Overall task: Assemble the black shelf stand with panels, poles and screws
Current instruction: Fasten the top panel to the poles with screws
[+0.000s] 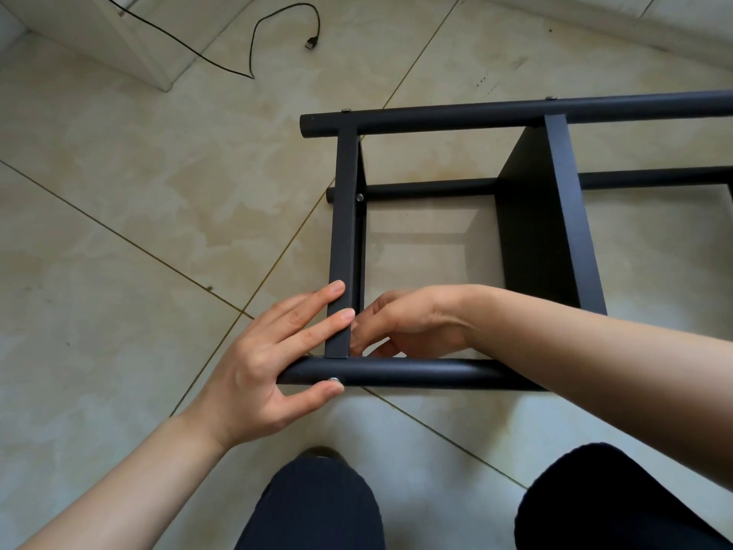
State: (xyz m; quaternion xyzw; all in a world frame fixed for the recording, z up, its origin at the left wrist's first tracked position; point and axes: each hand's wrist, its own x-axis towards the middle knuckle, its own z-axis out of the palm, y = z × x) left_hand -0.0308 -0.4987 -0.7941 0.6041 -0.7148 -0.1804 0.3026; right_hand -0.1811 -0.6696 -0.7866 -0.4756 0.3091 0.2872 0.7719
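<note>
The black shelf stand lies on its side on the tiled floor. Its end panel (345, 216) runs from the far pole (515, 113) to the near pole (416, 373). A second panel (555, 232) stands to the right. My left hand (254, 375) lays straight fingers on the end panel's near edge, with the thumb touching a silver screw (333, 379) in the near pole. My right hand (408, 323) reaches inside the frame with fingers curled toward the panel's inner corner. Its fingertips are partly hidden, so I cannot tell whether it holds anything.
A lower pole (428, 189) rests on the floor with a screw head (359, 197) at the end panel. A black USB cable (254, 37) trails at the back, beside a white cabinet base (119, 37). My knees (313, 506) are at the bottom edge.
</note>
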